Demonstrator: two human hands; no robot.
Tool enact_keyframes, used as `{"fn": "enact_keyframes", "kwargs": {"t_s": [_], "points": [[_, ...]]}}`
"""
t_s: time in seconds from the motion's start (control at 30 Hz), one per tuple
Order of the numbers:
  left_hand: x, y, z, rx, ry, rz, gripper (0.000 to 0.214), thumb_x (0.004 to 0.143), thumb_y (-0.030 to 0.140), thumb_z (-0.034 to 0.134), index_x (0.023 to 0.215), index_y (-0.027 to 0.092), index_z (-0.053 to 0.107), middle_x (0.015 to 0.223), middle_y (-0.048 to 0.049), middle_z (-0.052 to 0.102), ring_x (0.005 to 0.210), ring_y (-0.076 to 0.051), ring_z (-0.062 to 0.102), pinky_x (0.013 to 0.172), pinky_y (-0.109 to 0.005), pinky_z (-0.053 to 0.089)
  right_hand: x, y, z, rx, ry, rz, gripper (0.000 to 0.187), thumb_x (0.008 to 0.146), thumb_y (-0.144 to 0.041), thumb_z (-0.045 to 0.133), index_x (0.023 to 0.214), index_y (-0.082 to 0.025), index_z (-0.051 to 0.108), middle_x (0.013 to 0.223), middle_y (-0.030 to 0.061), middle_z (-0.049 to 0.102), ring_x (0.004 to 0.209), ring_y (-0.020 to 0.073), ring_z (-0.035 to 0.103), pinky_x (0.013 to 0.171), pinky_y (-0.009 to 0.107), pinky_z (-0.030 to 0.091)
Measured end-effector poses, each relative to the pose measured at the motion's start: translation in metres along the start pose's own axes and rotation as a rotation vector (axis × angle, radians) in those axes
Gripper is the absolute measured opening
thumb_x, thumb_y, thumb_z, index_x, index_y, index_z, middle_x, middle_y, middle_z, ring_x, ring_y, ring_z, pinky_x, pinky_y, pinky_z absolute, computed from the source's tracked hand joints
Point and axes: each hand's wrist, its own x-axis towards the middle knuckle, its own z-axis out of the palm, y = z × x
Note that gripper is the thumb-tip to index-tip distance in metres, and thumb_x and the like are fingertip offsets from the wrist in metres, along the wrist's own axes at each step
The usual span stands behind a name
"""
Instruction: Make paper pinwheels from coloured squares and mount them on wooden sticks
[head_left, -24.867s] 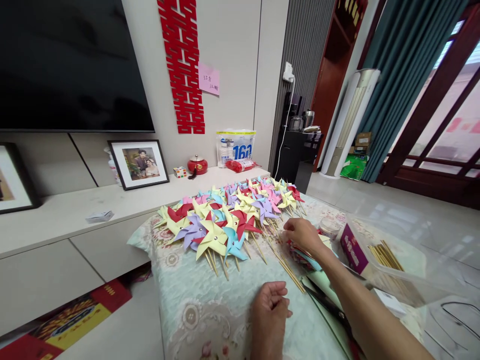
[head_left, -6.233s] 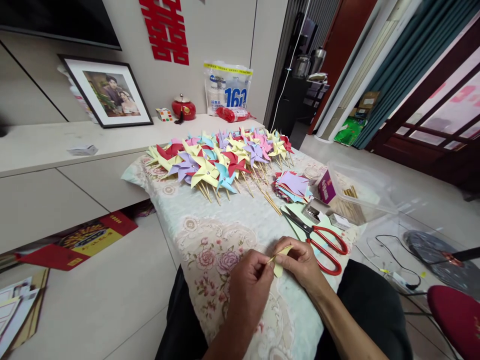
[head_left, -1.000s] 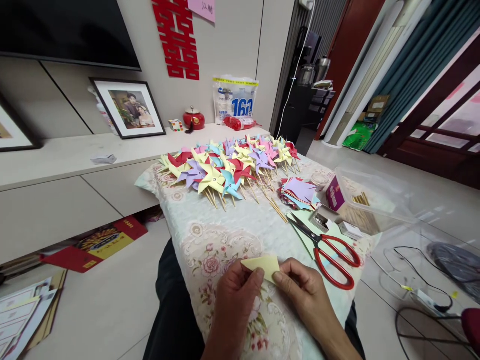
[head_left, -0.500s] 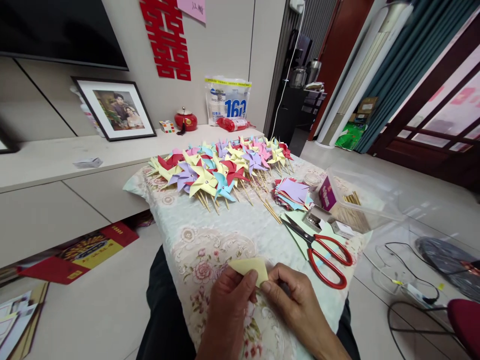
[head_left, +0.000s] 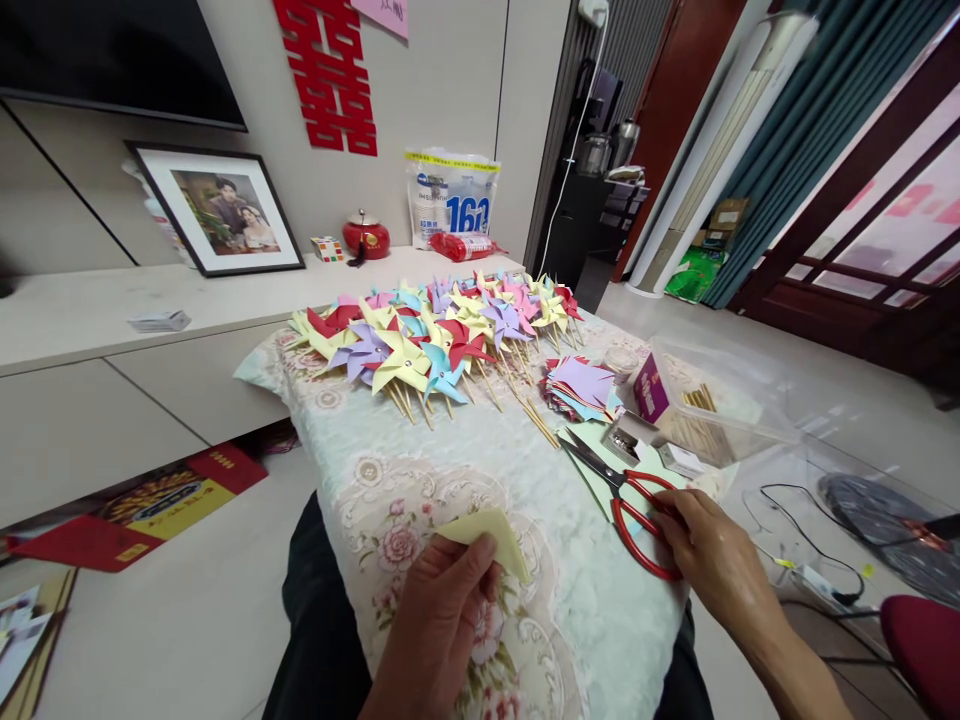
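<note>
Between the thumb and fingers of my left hand [head_left: 448, 590] is a folded piece of pale yellow paper [head_left: 491, 532], held over the floral tablecloth [head_left: 375, 500]. My right hand [head_left: 701, 545] has its fingers closed on a red handle of the scissors [head_left: 616, 482]. The scissors lie on the table with their blades slightly apart, pointing up and left, partly over light green paper [head_left: 589, 485]. Just beyond them rests a stack of coloured paper squares [head_left: 581, 388], purple on top.
Many paper pinwheels [head_left: 405, 362] on sticks lie across the table's far side. Near the right edge are an opened small box of metal pins [head_left: 628, 440], a white small box [head_left: 681, 460] and a clear plastic container [head_left: 720, 420] with wooden sticks. Loose sticks [head_left: 541, 425] lie mid-table.
My right hand has let go of the yellow paper and moved right to the scissors' handle. My left hand still holds the paper, slightly further left.
</note>
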Motion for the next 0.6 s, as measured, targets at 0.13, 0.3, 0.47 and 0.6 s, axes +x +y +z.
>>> {"fn": "enact_keyframes", "kwargs": {"t_s": [0.13, 0.3, 0.47, 0.6], "points": [[0.002, 0.001, 0.000, -0.032, 0.012, -0.014, 0.025, 0.052, 0.024, 0.092, 0.069, 0.020, 0.073, 0.069, 0.0032, 0.068, 0.060, -0.009, 0.057, 0.055, -0.019, 0.051, 0.007, 0.006, 0.005, -0.082, -0.096, -0.036, 0.025, 0.093, -0.027, 0.044, 0.103, -0.023, 0.067, 0.101, 0.0098, 0.068, 0.087, 0.0265, 0.067, 0.071, 0.038, 0.050], [0.002, 0.004, -0.002, -0.047, -0.013, -0.010, 0.022, 0.057, 0.026, 0.090, 0.070, 0.020, 0.073, 0.070, 0.0027, 0.067, 0.061, -0.010, 0.058, 0.058, -0.021, 0.052, 0.010, 0.009, -0.002, -0.173, -0.231, -0.018, 0.030, 0.089, -0.022, 0.040, 0.102, -0.020, 0.067, 0.094, 0.0120, 0.069, 0.084, 0.0282, 0.069, 0.070, 0.038, 0.051], [0.000, 0.006, -0.006, -0.070, -0.018, 0.000, 0.017, 0.063, 0.025, 0.086, 0.070, 0.020, 0.071, 0.071, 0.0004, 0.067, 0.059, -0.012, 0.058, 0.052, -0.025, 0.050, -0.006, 0.012, -0.005, -0.166, -0.190, -0.069, 0.035, 0.089, -0.029, 0.039, 0.108, -0.021, 0.067, 0.088, 0.0124, 0.069, 0.076, 0.0292, 0.069, 0.060, 0.038, 0.051], [-0.001, 0.008, -0.007, -0.152, 0.014, -0.039, 0.019, 0.061, 0.020, 0.085, 0.071, 0.020, 0.068, 0.069, 0.0019, 0.064, 0.058, -0.011, 0.057, 0.051, -0.023, 0.048, -0.022, 0.007, -0.015, 0.035, -0.171, -0.026, 0.028, 0.087, -0.047, 0.049, 0.088, -0.026, 0.068, 0.077, 0.0083, 0.070, 0.062, 0.0259, 0.067, 0.051, 0.034, 0.052]]}}
